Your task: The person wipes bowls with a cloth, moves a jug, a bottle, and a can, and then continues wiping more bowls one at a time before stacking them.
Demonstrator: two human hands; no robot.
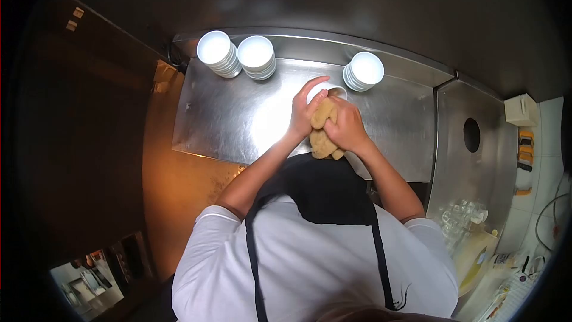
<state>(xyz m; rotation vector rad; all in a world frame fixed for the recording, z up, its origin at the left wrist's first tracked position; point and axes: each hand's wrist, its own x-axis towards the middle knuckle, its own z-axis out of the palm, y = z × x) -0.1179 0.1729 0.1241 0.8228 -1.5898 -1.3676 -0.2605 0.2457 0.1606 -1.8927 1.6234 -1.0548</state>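
A white bowl (316, 90) is held in front of my apron, over the steel counter. My left hand (301, 111) grips its left side, with the thumb near the rim and a finger stretched along the far side. In my right hand (350, 125) is a bunched tan cloth (322, 144), pressed against the bowl's near side and opening. Part of the cloth hangs below my hands, close to the apron. The cloth and my fingers hide most of the bowl.
Two stacks of white bowls (218, 53) stand at the back left of the steel counter (220, 122). Another bowl stack (364, 71) is at the back right. Further right, a steel surface has a round hole (471, 135), with several clear glasses (457, 222) nearer me.
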